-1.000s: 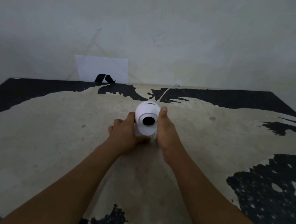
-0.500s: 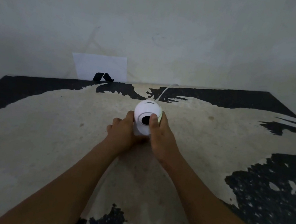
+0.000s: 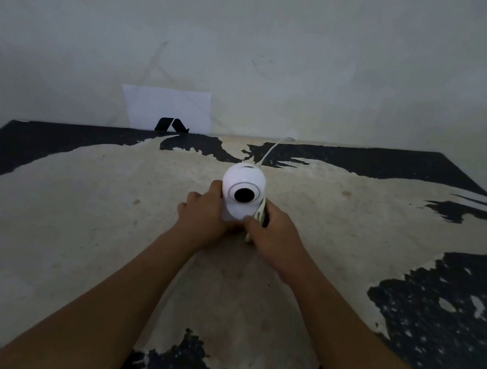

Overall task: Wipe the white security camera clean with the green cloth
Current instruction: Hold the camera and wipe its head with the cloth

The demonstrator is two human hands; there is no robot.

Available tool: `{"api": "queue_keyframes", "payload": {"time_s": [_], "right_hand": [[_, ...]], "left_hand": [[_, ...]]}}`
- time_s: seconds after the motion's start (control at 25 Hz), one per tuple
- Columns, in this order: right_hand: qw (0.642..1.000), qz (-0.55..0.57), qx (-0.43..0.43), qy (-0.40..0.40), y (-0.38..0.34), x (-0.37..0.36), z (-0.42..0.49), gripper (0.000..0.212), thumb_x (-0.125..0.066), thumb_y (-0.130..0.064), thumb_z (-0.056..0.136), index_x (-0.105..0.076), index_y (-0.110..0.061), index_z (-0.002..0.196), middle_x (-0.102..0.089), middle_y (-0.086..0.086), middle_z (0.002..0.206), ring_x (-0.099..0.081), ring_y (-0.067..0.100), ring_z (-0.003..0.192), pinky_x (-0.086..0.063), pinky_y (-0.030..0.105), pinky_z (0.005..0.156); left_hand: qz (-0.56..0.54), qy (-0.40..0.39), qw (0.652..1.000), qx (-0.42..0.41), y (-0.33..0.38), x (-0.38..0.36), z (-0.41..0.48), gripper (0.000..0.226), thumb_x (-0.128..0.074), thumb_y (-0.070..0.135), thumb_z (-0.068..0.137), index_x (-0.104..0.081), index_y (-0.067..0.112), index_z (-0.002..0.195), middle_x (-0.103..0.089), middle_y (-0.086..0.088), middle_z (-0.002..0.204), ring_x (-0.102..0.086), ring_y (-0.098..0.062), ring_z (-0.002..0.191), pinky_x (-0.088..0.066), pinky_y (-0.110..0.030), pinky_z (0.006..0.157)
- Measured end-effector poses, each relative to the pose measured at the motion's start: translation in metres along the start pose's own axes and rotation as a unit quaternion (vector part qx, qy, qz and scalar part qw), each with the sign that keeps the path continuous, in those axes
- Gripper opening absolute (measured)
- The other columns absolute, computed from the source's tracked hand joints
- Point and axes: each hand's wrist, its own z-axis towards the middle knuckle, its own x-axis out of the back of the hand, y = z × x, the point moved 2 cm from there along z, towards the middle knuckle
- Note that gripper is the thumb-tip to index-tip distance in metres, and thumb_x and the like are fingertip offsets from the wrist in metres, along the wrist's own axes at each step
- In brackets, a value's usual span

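Observation:
The white security camera [image 3: 244,181] stands on the worn table in the middle of the head view, its round black lens facing me. My left hand [image 3: 202,214] grips the left side of its base. My right hand [image 3: 274,235] is closed at the lower right of the base, pressing a pale cloth [image 3: 258,217] against it; only a thin folded edge of the cloth shows between the fingers and the camera, and it looks whitish in this dim light. A white cable [image 3: 271,149] runs from the camera's back to the wall.
The table [image 3: 76,224] has a peeling beige top with black patches at the edges. A white sheet of paper [image 3: 168,109] with a black mark leans on the grey wall behind, left of the camera.
My right hand has slid down from the camera's head, where its thumb crossed the lens, to the lower right of the base. The lens is uncovered. The left hand has stayed put.

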Motion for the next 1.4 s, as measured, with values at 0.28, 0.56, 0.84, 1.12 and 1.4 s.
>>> {"api": "queue_keyframes", "payload": {"time_s": [0.28, 0.56, 0.84, 1.12, 1.4], "right_hand": [[0.999, 0.039, 0.009, 0.007, 0.000, 0.022, -0.032, 0.027, -0.048, -0.010, 0.088, -0.065, -0.011, 0.109, -0.069, 0.011, 0.098, -0.065, 0.025, 0.087, -0.056, 0.038, 0.076], [0.989, 0.065, 0.081, -0.108, -0.023, 0.023, -0.040, 0.025, -0.057, -0.010, 0.086, -0.053, -0.027, 0.104, -0.066, 0.007, 0.094, -0.062, 0.017, 0.079, -0.054, 0.034, 0.071], [0.982, 0.183, 0.037, -0.003, -0.024, 0.033, -0.002, 0.028, -0.056, -0.026, 0.092, -0.053, -0.026, 0.119, -0.058, -0.003, 0.115, -0.057, 0.014, 0.098, -0.048, 0.040, 0.091], [0.981, 0.193, 0.030, 0.011, -0.019, 0.012, 0.023, 0.043, -0.050, -0.034, 0.095, -0.045, -0.027, 0.137, -0.054, 0.001, 0.138, -0.053, 0.018, 0.121, -0.044, 0.046, 0.105], [0.981, 0.193, 0.029, 0.019, -0.015, 0.010, 0.025, 0.044, -0.052, -0.039, 0.093, -0.046, -0.028, 0.136, -0.054, 0.003, 0.137, -0.054, 0.020, 0.120, -0.048, 0.045, 0.101]], "left_hand": [[0.021, -0.026, 0.999, -0.002, -0.007, 0.001, -0.014, 0.068, -0.060, 0.041, 0.082, -0.027, 0.028, 0.139, -0.045, -0.011, 0.139, -0.039, -0.039, 0.126, -0.032, -0.048, 0.102], [-0.331, -0.101, 0.938, -0.029, 0.000, 0.042, -0.077, 0.031, -0.053, 0.039, 0.089, -0.056, 0.023, 0.116, -0.061, 0.000, 0.109, -0.060, -0.014, 0.091, -0.049, -0.023, 0.071], [-0.505, 0.071, 0.849, 0.141, -0.029, 0.065, -0.053, 0.016, -0.060, 0.011, 0.088, -0.058, 0.000, 0.098, -0.064, -0.019, 0.090, -0.063, -0.027, 0.071, -0.055, -0.029, 0.047], [-0.388, 0.057, 0.905, 0.164, -0.006, 0.031, -0.031, 0.016, -0.059, 0.017, 0.086, -0.055, 0.003, 0.093, -0.056, -0.015, 0.085, -0.055, -0.024, 0.070, -0.054, -0.040, 0.060], [-0.410, 0.073, 0.907, 0.066, 0.022, 0.019, -0.037, 0.029, -0.041, 0.018, 0.096, -0.057, 0.007, 0.117, -0.063, -0.009, 0.110, -0.058, -0.017, 0.089, -0.046, -0.021, 0.065]]}}
